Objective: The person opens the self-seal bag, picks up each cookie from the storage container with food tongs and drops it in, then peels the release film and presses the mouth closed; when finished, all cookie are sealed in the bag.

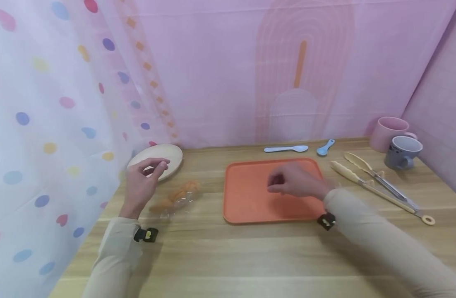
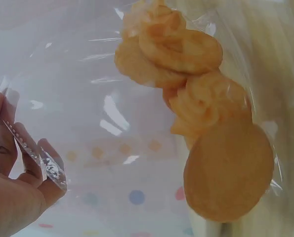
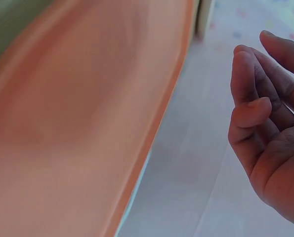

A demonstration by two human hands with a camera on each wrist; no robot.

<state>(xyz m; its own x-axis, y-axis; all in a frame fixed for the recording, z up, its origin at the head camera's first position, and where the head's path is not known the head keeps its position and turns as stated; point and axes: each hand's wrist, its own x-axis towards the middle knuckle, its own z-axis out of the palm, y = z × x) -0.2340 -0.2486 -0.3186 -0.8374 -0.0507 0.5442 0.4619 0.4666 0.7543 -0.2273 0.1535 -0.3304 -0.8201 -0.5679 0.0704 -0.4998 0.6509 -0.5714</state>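
My left hand [image 1: 140,184] pinches the edge of a clear plastic bag [image 2: 87,74], raised above the left side of the table. Through the film in the left wrist view, golden cookies [image 2: 228,173] show, some flat and round, others piped in swirls. Over the orange tray [image 1: 243,190] hovers my right hand [image 1: 296,180], slightly blurred. Its fingers are loosely bent in the right wrist view and nothing is between them. Behind the left hand lies a cream plate [image 1: 172,159], partly covered by that hand.
Along the back lie a pale blue spoon [image 1: 285,149] and a small blue measuring spoon [image 1: 326,147]. Tongs [image 1: 380,184] rest right of the tray, near a pink mug [image 1: 386,134] and a grey mug [image 1: 403,151]. Curtains hang behind and to the left.
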